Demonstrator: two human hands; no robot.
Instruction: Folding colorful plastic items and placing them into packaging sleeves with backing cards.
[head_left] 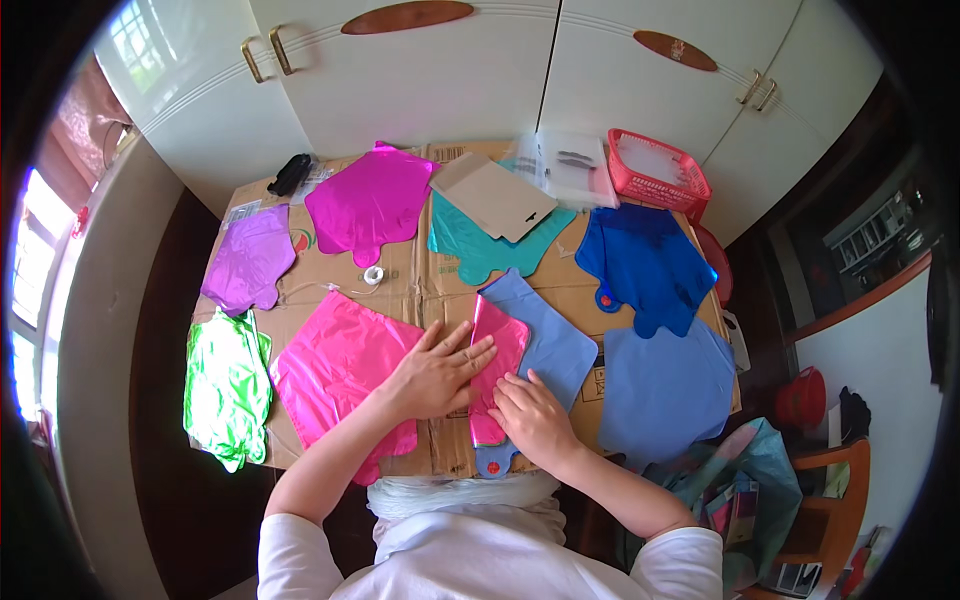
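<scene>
My left hand (435, 370) lies flat with its fingers spread, partly on a bright pink foil balloon (345, 365) laid out uninflated. Its fingertips touch a narrower, folded pink foil piece (503, 345) beside it. Whether that piece belongs to the same balloon is hidden by the hand. My right hand (535, 418) rests on the lower right edge of the folded piece, fingers stretched out and close together. Beneath that piece is a light blue foil balloon (560, 345), whose tab with a red spot sticks out at the near edge.
Flattened cardboard (330, 275) covers the table. Around it lie purple (250, 255), magenta (370, 200), teal (470, 245), dark blue (650, 265) and green (228, 385) foil balloons, a grey-brown card (492, 195), a white ribbon roll (374, 275) and a red basket (655, 175).
</scene>
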